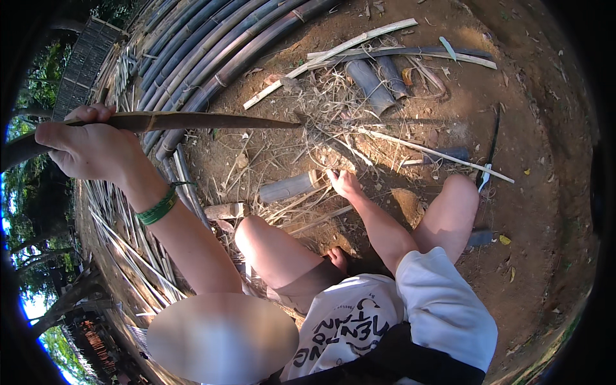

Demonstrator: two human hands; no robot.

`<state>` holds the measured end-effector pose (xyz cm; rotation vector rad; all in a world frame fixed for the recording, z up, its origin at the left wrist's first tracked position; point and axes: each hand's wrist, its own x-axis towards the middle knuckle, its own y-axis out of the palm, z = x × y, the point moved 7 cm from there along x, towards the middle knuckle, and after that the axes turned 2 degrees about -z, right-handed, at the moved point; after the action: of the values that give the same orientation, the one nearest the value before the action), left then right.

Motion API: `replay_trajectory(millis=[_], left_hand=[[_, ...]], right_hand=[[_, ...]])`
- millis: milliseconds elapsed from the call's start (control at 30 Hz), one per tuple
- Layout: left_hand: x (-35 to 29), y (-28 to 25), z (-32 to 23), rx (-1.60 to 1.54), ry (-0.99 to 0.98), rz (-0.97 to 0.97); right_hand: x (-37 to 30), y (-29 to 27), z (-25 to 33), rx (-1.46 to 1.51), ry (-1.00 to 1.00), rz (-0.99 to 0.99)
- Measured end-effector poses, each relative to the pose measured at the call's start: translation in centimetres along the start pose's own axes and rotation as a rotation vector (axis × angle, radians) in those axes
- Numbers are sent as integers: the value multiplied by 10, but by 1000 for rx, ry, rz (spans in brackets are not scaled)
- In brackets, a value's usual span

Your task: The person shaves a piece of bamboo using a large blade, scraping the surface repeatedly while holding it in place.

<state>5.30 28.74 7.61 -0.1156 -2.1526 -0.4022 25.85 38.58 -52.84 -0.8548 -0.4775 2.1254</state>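
Observation:
Raised at the left, my left hand [96, 144] is closed round a long split bamboo strip [199, 120]. The strip runs across to the right and narrows to a tip above the shavings. Down by the ground, my right hand [346, 185] is closed, with a small dark bit showing at its fingers; what it grips I cannot make out. Just left of that hand lies a short grey bamboo section [287, 187]. Thin bamboo shavings [333, 138] are scattered around and beyond my right hand.
Long bamboo poles [212, 58] lie side by side at the far left. Cut bamboo pieces [371, 86] and pale slats [359, 40] lie beyond the shavings. A long dark blade-like thing [494, 138] rests at the right. Thin strips [128, 237] are heaped at the left.

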Motion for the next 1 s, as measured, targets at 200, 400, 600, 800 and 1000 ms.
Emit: replay_trajectory(millis=[200,400,600,800,1000], left_hand=[[-4,2,-4,-60,-36,-54],[16,10,10,-91,-61,41],[56,5,60,-614,-439,271],[25,-9,23,80,-341,-263],[20,-10,21,75,-69,-191]], right_hand=[[-33,-5,36,111,-191,-138],[-16,8,18,213,105,204],[-61,-8,68,476,37,137],[-108,-29,166,614,-273,51],[-114,-24,198,640,-400,22]])
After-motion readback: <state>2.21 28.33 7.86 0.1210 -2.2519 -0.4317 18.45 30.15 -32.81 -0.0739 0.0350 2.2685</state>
